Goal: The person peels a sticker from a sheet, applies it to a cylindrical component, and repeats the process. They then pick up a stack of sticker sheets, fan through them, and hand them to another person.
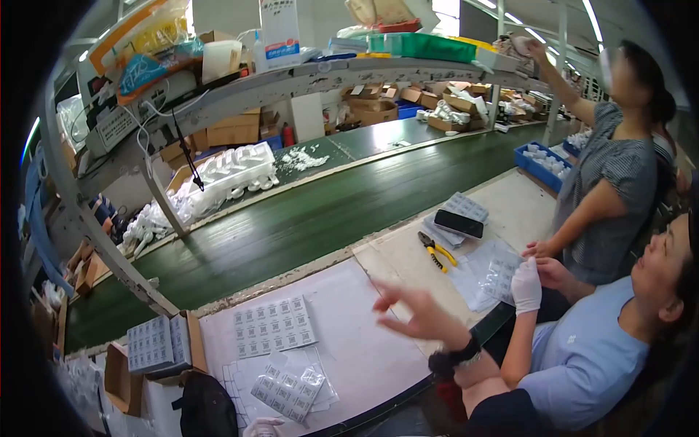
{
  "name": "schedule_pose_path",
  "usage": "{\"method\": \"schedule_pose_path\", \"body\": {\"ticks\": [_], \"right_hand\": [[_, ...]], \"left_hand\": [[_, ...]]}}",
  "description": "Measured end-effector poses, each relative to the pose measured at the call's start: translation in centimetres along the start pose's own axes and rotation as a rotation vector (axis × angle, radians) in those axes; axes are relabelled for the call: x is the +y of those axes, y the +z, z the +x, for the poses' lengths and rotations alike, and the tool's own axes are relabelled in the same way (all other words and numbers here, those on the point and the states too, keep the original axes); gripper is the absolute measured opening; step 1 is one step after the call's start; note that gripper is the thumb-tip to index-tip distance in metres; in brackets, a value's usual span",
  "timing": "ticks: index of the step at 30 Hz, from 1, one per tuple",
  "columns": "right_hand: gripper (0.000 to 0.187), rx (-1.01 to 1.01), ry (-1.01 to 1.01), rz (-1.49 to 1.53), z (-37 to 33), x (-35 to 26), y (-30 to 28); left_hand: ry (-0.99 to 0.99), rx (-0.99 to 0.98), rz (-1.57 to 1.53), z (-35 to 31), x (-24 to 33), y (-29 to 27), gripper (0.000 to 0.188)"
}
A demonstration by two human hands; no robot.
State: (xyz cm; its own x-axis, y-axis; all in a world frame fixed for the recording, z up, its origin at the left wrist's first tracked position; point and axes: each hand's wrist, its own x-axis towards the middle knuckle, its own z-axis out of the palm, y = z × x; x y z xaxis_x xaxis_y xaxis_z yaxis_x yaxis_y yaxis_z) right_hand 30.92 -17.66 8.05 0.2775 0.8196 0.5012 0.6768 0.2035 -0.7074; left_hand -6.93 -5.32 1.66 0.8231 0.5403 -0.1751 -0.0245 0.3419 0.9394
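My right hand [422,315], bare and with a black watch on the wrist, is raised above the worktable [342,309]. Its fingers are spread, slightly blurred, and nothing is in them. At the lower edge shows part of my left hand [263,427] in a white glove; its fingers are largely cut off by the frame. Just beyond that glove, a sheet of printed code labels [290,390] lies on clear film and backing sheets. Farther back, a stack of similar label sheets [273,325] lies flat.
An open carton [124,382] with label sheets and a black bag [207,408] are at left. Behind the table runs a green conveyor belt [306,233]. Yellow-handled pliers [437,251] and a phone [459,223] lie right. A seated co-worker [590,342] handles labels; another person [608,167] stands behind.
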Motion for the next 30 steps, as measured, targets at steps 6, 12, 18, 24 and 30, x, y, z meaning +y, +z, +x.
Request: {"method": "schedule_pose_path", "body": {"ticks": [6, 12, 18, 24, 30], "right_hand": [[0.044, 0.517, -0.236, 0.291, 10.2, -1.3, -12.5], [0.049, 0.577, -0.095, 0.277, 16.0, 0.0, -15.6], [0.064, 0.699, 0.071, -0.011, 17.8, 0.2, -19.2], [0.084, 0.668, 0.35, -0.511, 20.9, 3.1, -25.7], [0.089, 0.654, 0.457, -0.687, 23.7, 4.6, -26.7]], "left_hand": [[0.071, -0.069, 0.003, 0.2, 0.9, -1.0, 0.057], [0.115, -0.001, -0.027, -2.9, -0.1, -2.5, 0.049], [0.168, 0.005, -0.049, -5.2, -0.8, -3.3, 0.049], [0.16, -0.022, -0.098, -5.6, -1.9, -4.9, 0.052], [0.113, 0.062, -0.089, -5.9, -1.3, -4.8, 0.051]]}}
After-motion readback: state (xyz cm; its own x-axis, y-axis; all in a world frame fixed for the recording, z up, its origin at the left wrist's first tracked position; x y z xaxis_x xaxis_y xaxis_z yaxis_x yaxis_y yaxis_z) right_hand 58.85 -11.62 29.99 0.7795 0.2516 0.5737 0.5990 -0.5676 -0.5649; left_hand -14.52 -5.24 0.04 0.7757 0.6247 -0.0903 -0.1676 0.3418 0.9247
